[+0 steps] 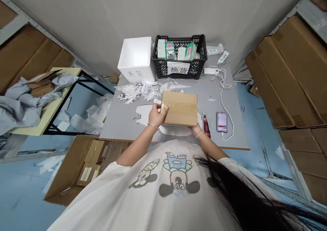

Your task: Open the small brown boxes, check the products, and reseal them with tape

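Note:
A brown cardboard box [180, 106] with clear tape along its left and right ends is held between my two hands over the grey table. My left hand [156, 116] grips its left end, thumb on top and fingers around the side. Under the near right corner, my right hand [196, 130] supports the box; most of its fingers are hidden beneath. A white sheet [176, 131] lies on the table under the box. Just right of the box rests a red and black utility knife [206, 126].
Crumpled plastic wrap [150, 91] lies behind the box. At the back stand a white foam bin [138, 59] and a black crate [178, 75] of small boxes. A phone [221, 122] on a white cable is at right. An open carton [63, 180] stands on the floor at left.

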`<state>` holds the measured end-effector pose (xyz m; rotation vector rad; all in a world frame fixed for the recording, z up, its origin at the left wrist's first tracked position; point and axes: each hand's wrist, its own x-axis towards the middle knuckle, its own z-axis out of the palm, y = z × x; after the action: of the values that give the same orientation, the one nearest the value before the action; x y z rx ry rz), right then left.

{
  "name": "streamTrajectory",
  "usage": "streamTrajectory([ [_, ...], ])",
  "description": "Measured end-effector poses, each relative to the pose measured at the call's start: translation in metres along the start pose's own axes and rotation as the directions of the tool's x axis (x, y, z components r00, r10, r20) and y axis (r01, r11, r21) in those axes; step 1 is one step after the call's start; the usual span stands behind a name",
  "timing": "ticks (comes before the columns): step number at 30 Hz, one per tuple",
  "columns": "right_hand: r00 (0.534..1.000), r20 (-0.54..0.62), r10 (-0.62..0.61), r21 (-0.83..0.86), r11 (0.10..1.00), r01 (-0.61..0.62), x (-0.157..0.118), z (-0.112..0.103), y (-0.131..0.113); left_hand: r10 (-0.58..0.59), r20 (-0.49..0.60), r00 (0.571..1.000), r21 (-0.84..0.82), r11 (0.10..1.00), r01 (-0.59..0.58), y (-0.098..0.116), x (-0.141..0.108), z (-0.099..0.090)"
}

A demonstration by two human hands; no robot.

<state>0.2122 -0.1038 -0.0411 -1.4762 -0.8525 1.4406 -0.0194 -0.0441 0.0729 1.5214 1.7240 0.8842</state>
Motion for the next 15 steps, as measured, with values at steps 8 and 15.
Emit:
streamTrajectory([
  [8,0.995,-0.098,0.011,-0.149,0.988,-0.025,0.004,-0.011,-0.043,-0.146,0.002,0.989,-0.137,0.98,0.145,-0.039,0.026,-0.002],
  [15,0.806,0.185,-0.562,-0.79,0.403,0.462,-0.043,0.023,-0.117,-0.088,0.02,0.996,-0.306,0.948,0.089,-0.018,0.008,0.021],
])
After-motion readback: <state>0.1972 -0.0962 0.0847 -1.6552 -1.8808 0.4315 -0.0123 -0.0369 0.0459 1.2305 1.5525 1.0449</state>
